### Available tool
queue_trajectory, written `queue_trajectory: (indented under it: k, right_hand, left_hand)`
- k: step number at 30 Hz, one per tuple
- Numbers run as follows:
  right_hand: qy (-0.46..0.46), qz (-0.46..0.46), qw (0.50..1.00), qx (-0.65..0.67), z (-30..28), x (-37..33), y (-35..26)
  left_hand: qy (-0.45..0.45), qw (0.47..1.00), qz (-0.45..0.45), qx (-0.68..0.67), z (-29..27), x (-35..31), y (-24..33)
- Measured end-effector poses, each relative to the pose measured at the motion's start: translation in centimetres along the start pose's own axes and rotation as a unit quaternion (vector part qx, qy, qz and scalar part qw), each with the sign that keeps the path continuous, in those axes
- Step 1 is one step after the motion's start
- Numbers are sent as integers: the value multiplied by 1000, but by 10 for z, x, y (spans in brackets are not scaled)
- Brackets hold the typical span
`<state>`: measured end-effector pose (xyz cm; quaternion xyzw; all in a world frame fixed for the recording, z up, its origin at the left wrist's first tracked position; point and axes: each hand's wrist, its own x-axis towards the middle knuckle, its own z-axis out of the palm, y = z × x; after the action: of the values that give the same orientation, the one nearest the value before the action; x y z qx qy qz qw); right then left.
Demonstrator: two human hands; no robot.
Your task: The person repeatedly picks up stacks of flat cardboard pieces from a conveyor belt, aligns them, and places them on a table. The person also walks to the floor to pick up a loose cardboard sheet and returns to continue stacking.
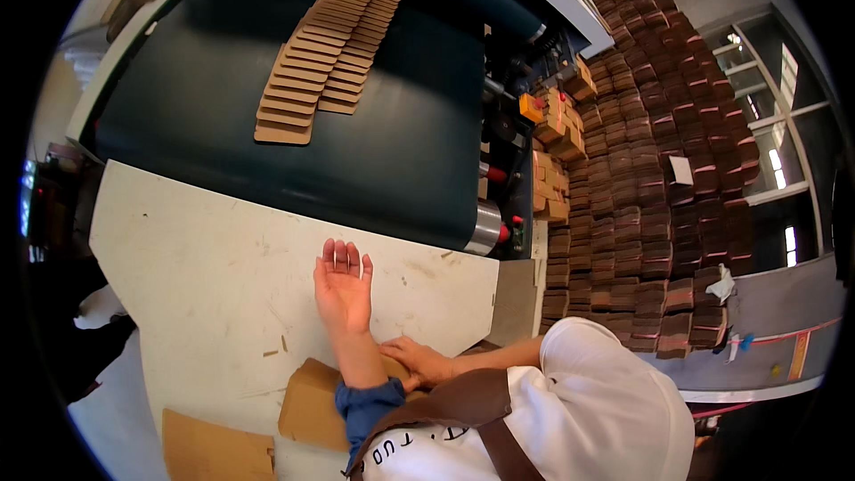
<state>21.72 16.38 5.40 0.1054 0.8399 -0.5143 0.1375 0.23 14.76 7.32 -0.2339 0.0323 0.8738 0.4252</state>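
Observation:
My left hand (344, 289) is raised over the white table (205, 249), palm up with its fingers stretched out, holding nothing. A blue sleeve covers that forearm. Close to my body, my right hand (419, 362) grips the edge of a stack of flat brown cardboard pieces (312, 403). The left forearm crosses in front of this stack and hides part of it. Beyond the table, two overlapping rows of flat cardboard pieces (298, 76) lie fanned out on a dark green conveyor belt (196, 116).
A separate cardboard sheet (214, 447) lies at the table's near left edge. Right of the belt are a metal roller end (485, 228) and an orange control box (531, 108). Tied cardboard bundles (550, 185) stand there, before a tall wall of stacked brown cardboard (641, 160).

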Motion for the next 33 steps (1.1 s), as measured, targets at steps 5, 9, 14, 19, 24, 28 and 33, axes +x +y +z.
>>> queue_trajectory:
  k: [5,9,14,19,24,28,33]
  right_hand:
    - [-5,24,1000,-7,-1,2,-10]
    - [13,20,1000,-7,-7,-7,-9]
    - [23,-11,998,-64,-21,-5,-13]
    - [-12,56,993,101,-35,22,26]
    - [-107,252,956,102,-45,36,20]
    - [-122,252,948,149,-39,33,12]
    - [-133,92,965,205,-34,23,-27]
  left_hand:
    - [14,998,1,-60,5,-10,-4]
    - [-3,1000,3,-10,-6,-4,-17]
    - [-29,970,127,204,29,-20,-26]
    - [-35,808,264,525,56,-98,-43]
    - [168,556,366,727,2,-231,-63]
    - [309,442,397,743,-52,-280,-78]
    - [401,414,431,695,-59,-319,-85]
